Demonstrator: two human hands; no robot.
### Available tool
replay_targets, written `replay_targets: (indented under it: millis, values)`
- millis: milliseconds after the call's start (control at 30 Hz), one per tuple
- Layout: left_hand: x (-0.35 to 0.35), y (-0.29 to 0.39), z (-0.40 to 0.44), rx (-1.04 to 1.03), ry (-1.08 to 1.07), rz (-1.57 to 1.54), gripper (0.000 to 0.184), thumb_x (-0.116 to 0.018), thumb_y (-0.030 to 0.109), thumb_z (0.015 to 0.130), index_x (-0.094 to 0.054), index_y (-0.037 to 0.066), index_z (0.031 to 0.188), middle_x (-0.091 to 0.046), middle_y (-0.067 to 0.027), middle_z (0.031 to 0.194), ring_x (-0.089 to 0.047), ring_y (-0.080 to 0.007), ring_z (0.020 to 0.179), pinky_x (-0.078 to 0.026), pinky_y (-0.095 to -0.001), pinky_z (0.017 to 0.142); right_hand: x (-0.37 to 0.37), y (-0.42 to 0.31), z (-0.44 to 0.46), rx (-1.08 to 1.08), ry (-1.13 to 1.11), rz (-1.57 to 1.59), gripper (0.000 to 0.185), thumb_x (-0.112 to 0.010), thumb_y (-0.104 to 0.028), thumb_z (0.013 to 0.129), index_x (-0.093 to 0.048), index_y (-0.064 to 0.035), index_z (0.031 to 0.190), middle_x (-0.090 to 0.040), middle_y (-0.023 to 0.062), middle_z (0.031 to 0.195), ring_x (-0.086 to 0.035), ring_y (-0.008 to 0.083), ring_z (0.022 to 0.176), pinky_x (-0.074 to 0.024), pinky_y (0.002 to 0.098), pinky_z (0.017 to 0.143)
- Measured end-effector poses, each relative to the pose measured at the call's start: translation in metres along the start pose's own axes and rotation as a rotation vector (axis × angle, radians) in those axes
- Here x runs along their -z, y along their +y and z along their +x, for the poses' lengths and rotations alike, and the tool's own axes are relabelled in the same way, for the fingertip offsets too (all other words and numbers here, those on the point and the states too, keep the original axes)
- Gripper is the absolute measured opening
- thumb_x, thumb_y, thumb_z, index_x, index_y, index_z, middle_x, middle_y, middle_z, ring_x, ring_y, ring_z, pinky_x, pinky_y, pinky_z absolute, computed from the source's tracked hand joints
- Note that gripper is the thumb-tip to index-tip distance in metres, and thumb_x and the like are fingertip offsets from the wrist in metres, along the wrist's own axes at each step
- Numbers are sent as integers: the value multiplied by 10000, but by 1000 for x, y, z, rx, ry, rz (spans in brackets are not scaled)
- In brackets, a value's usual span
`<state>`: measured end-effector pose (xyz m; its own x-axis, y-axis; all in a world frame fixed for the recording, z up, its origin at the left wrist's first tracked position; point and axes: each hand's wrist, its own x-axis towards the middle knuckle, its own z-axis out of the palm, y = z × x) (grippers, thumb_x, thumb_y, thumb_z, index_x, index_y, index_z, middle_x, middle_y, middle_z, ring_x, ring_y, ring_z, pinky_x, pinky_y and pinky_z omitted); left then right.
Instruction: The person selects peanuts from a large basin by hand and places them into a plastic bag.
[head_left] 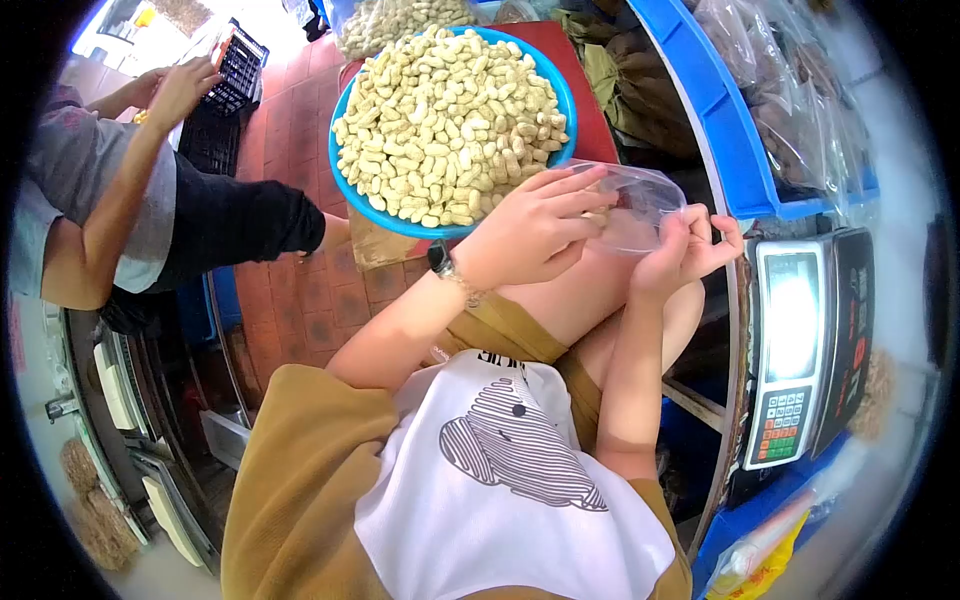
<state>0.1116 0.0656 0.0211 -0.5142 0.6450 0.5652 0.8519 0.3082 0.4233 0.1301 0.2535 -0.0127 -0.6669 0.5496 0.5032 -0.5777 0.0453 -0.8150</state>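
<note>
A round blue basin (345,190) heaped with unshelled peanuts (450,120) stands in front of me. My left hand (535,228), a dark watch and a bracelet on its wrist, reaches past the basin's near right edge. Its fingers curl at the opening of a clear plastic container (645,195), with what look like a few peanuts partly hidden under them. On the container's right side my right hand (685,250) pinches the rim between thumb and fingers, the other fingers raised. The container is tilted over my lap.
A scale (790,310) with a lit display stands at the right, below a blue tray (715,100) of bagged goods. Another person (110,200) is at the left, near a black crate (240,70). A bag of peanuts (400,25) lies behind the basin.
</note>
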Motion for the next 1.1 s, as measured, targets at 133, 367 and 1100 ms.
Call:
replay_targets:
  millis: [133,367,1100]
  values:
    - [8,0,1,-33,-15,-87,27,-611,34,731,-587,38,743,-640,-85,1170,-468,-316,1313,-389,-495,1047,-8,-8,-2,-78,-23,25,361,-530,40,839,-337,-81,1119,-489,25,823,-449,82,716,-393,204,719]
    - [12,19,16,-153,40,-8,104,-637,126,646,-590,67,718,-588,-48,869,-584,-245,929,-437,-441,937,-5,-5,-9,0,60,24,327,-547,6,866,-334,-83,1096,-485,43,861,-441,89,762,-380,221,708]
    - [31,-42,-98,531,180,597,572,-741,343,775,-497,67,1212,-464,-152,1246,-428,-352,1137,-290,-477,995,-14,-8,5,-293,130,-2,161,-545,-45,924,-415,-82,1012,-494,10,838,-420,57,653,-336,193,565]
